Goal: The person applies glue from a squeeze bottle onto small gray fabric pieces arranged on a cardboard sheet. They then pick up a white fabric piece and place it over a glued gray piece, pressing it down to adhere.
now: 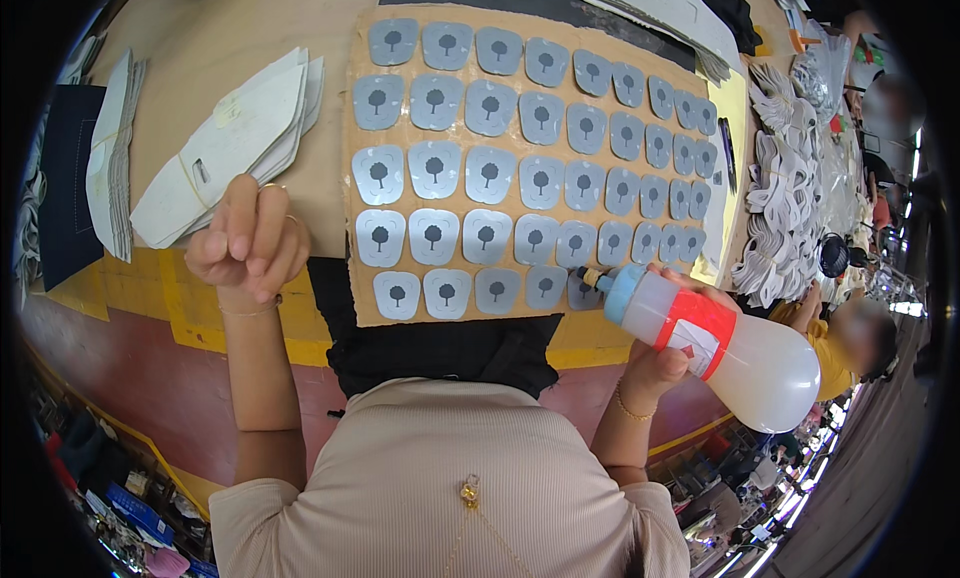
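My right hand point(657, 363) grips the milky bottle point(775, 373).
Its long axis slants: nozzle point(592, 278) to upper left, at grey patches point(497, 292), base lower right. My left hand point(250, 243) is loosely half-curled.

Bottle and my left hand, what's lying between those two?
In the head view, a cardboard sheet carrying rows of grey patches lies between your left hand and the bottle; the bottle's tip overlaps its lower right part.

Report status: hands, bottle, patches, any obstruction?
Right hand gripping squeeze bottle. Left hand raised, fingers curled, appears empty. Grey patches lie in five rows on cardboard. Nozzle partly hides one bottom-row patch.
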A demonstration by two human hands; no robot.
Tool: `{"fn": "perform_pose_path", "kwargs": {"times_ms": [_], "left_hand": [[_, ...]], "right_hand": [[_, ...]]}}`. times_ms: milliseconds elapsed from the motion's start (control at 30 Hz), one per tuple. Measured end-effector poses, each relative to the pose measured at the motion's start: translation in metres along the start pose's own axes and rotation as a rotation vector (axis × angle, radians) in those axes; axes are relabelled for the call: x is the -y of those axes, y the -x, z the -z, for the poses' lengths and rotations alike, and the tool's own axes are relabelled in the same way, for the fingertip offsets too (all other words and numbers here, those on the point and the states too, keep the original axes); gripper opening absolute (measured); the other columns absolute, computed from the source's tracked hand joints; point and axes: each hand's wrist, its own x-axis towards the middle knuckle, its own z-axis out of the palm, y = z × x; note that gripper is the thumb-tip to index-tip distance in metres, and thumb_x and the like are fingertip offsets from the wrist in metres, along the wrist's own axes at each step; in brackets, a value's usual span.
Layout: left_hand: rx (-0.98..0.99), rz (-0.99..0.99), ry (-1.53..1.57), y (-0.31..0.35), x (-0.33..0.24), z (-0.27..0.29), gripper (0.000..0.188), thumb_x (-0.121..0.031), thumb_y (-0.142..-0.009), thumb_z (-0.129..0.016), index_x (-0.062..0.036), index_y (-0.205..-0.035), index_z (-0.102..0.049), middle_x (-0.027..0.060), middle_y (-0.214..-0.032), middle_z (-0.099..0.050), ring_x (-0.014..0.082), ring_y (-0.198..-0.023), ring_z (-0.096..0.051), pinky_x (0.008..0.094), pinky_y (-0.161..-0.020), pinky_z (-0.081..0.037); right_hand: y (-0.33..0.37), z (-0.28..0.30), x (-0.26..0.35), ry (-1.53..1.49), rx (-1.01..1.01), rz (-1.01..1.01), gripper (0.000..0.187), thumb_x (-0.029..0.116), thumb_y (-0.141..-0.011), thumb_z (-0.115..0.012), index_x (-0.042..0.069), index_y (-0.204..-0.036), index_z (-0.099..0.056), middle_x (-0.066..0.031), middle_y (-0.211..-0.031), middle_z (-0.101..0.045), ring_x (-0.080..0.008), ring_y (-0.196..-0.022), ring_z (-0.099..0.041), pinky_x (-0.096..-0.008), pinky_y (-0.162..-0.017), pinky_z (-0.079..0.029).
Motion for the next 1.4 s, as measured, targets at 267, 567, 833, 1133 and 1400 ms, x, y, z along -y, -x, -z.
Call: {"fn": "perform_pose_path", "kwargs": {"times_ms": [267, 567, 833, 1133, 1400], "left_hand": [[0.013, 0.007, -0.008, -0.001, 0.0, 0.001, 0.015, -0.019, -0.084, -0.054, -0.0087, -0.077, -0.045, 0.0035, -0.068, -0.048, 0.0121, -0.038, -0.049, 0.0226, -0.038, -0.032], [-0.009, 0.001, -0.016, 0.0, 0.0, 0.0, 0.016, -0.02, -0.084, -0.055, -0.0088, -0.077, -0.045, 0.0031, -0.068, -0.048, 0.0118, -0.038, -0.049, 0.0222, -0.038, -0.032], [0.005, -0.005, -0.01, 0.001, -0.001, 0.002, 0.016, -0.02, -0.084, -0.054, -0.0086, -0.077, -0.045, 0.0032, -0.069, -0.048, 0.0118, -0.039, -0.05, 0.022, -0.038, -0.032], [0.016, -0.005, -0.007, 0.0, -0.001, 0.001, 0.015, -0.019, -0.085, -0.054, -0.0082, -0.078, -0.046, 0.0034, -0.069, -0.048, 0.0118, -0.039, -0.05, 0.022, -0.039, -0.033], [0.018, -0.009, -0.003, 0.001, -0.001, 0.001, 0.015, -0.019, -0.084, -0.054, -0.0074, -0.078, -0.046, 0.0044, -0.07, -0.048, 0.0123, -0.039, -0.05, 0.0224, -0.039, -0.034]], "right_hand": [[0.003, 0.001, 0.004, -0.218, 0.019, -0.057, 0.066, 0.044, -0.074, -0.072, 0.001, -0.112, -0.037, -0.0234, -0.093, -0.059, -0.0314, -0.085, -0.064, -0.0461, -0.078, -0.054], [-0.002, -0.007, 0.0, -0.141, 0.032, -0.048, 0.074, 0.045, -0.067, -0.077, 0.002, -0.113, -0.038, -0.0154, -0.097, -0.058, -0.0265, -0.087, -0.063, -0.0432, -0.077, -0.055], [-0.003, -0.006, -0.002, -0.106, 0.1, -0.059, 0.076, 0.042, -0.066, -0.079, 0.002, -0.116, -0.038, -0.0098, -0.107, -0.049, -0.0255, -0.091, -0.061, -0.0413, -0.075, -0.055], [-0.008, -0.005, 0.004, -0.294, 0.059, -0.157, 0.07, 0.043, -0.07, -0.076, 0.003, -0.113, -0.039, -0.0145, -0.098, -0.056, -0.0269, -0.087, -0.063, -0.0422, -0.076, -0.055], [-0.011, -0.018, 0.0, -0.103, 0.118, -0.005, 0.073, 0.046, -0.069, -0.076, 0.002, -0.114, -0.038, -0.0214, -0.099, -0.059, -0.0307, -0.091, -0.062, -0.0469, -0.082, -0.052]]}}
